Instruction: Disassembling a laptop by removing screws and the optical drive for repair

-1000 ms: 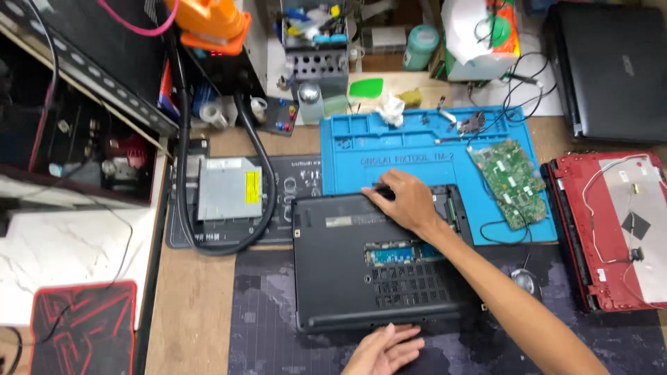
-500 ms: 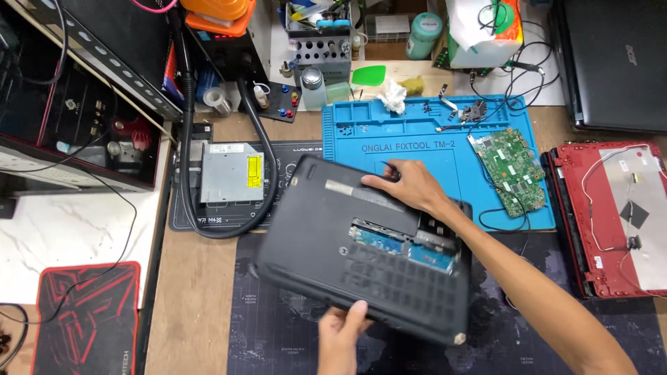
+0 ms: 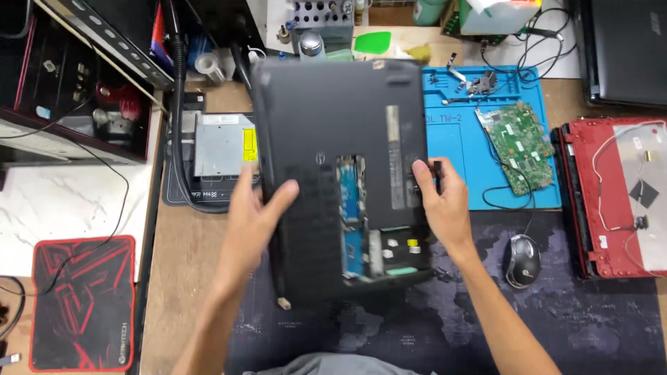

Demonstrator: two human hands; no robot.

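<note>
Laptop base (image 3: 333, 173): swung from flat-and-tilted to upright lengthwise, lifted over blue mat (image 3: 451, 180). Left hand (image 3: 253, 222) clamped on left edge, right hand (image 3: 441, 201) clamped on right edge. Underside bay open; reorientation mid-way.

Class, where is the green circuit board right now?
In the head view, the green circuit board lies on the blue mat, right of the held laptop and left of the red laptop shell.
</note>
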